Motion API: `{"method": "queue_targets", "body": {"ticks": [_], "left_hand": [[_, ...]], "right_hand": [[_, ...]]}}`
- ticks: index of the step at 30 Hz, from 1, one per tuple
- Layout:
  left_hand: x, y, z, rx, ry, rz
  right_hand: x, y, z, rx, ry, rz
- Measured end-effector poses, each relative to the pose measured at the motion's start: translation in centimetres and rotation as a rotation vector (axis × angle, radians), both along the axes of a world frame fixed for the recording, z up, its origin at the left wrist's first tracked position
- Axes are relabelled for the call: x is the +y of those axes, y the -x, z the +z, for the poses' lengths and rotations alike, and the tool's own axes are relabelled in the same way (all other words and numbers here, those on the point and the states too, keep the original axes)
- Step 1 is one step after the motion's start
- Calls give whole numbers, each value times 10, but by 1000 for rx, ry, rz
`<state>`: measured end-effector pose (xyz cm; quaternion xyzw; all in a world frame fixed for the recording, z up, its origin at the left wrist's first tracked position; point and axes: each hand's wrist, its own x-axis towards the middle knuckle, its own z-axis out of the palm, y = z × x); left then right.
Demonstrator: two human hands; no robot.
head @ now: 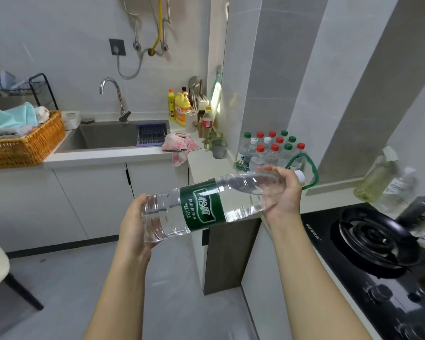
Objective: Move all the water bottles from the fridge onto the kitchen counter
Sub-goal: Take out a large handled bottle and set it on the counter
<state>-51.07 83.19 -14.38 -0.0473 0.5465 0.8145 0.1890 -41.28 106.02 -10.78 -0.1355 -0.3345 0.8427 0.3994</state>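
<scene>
A: Item: large water bottle (206,204), full, likely heavy and slick. We are carrying it sideways, short of the counter (206,165).

B: Left hand (135,227) is cupping the base; right hand (282,192) is gripping the neck.

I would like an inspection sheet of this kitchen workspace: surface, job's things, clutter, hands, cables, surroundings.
Surface: white counter, bare patch beside the pink cloth.
Job's things: large water bottle tilted in the air; small bottles grouped upright on the counter corner.
Clutter: pink cloth, yellow detergent bottles, wicker basket of cloths.
Hands: left hand holds the bottle's base; right hand grips near its cap.
Cables: yellow hose and metal hoses on the wall.
Surroundings: sink, gas stove, grey floor.
</scene>
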Motion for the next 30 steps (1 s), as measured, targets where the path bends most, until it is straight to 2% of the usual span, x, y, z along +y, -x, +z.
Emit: {"method": "queue_targets", "body": {"ticks": [5,14,22,30], "left_hand": [[72,5,2,-51,6,-24],[171,-2,-18,-269,-2,-105],[227,18,-37,-355,5,-100],[266,74,-57,-448,75,-123]], "right_hand": [[67,2,11,32,38,21],[152,-6,6,-76,46,-79],[191,10,-11,-161,62,-202],[212,64,-21,-291,27,-302]]}}
